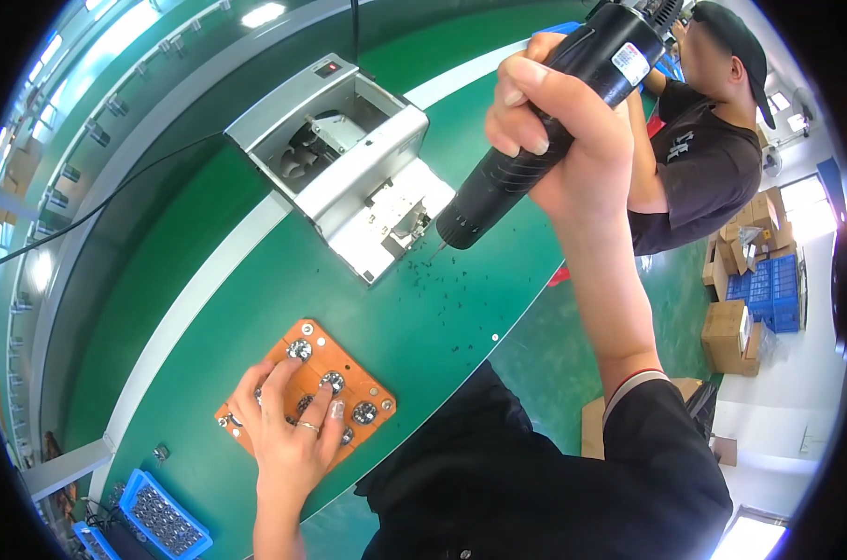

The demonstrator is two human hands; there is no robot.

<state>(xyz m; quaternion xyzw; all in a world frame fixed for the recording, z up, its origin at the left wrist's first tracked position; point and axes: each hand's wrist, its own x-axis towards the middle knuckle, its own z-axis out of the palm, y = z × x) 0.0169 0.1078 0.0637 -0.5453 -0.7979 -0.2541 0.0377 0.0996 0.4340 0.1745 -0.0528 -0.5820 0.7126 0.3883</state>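
My right hand (577, 131) is wrapped round a black electric screwdriver (512, 182), held tilted with its bit pointing down and left. The bit tip is close to the front of a grey-and-white screw feeder machine (349, 201); whether a screw sits on it is too small to tell. My left hand (293, 434) lies with fingers spread on an orange fixture board (353, 359). Its fingertips touch round silvery metal parts set in the board, among them one at the upper end (299, 349) and one near the middle (333, 381). The hand covers other parts.
Tiny dark screws (442, 289) lie scattered on the green table (283, 280) beside the feeder. A blue tray of metal parts (167, 518) stands at the lower left. A co-worker (713, 140) is at the upper right. Cardboard boxes (727, 327) and a blue crate (773, 289) are beyond.
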